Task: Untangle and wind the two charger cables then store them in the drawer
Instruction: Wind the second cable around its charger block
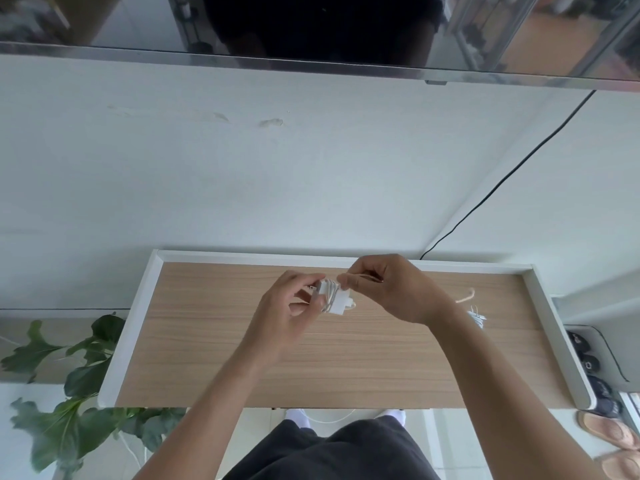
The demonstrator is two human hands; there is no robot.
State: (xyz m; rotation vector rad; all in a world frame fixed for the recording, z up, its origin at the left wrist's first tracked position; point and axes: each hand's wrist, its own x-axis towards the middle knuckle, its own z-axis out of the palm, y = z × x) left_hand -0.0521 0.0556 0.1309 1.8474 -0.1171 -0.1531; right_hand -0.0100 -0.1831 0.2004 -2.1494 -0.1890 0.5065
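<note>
Charger block (334, 298) with cable wound around it, held in the air above the middle of the worktop (242, 358), toward its far edge. Left hand (294, 317) pinching the block, fingers (320, 301) closed on its near side; right hand (388, 289) just beside it, fingers (346, 280) clenched on the loose end of the cable at the block's top. Probably the last turns of winding: best to keep each turn snug and flat against the block, left grip firm so the coil cannot spring loose, tail tucked under a turn. Second cable (476, 315) lying near the right edge of the worktop, seemingly bundled already, with a pale strand (465, 297) beside it. No drawer in view. Black cord (502, 181) on the wall behind, plant (83, 368) off the left edge, shoes (588, 362) off the right; none in the way.
</note>
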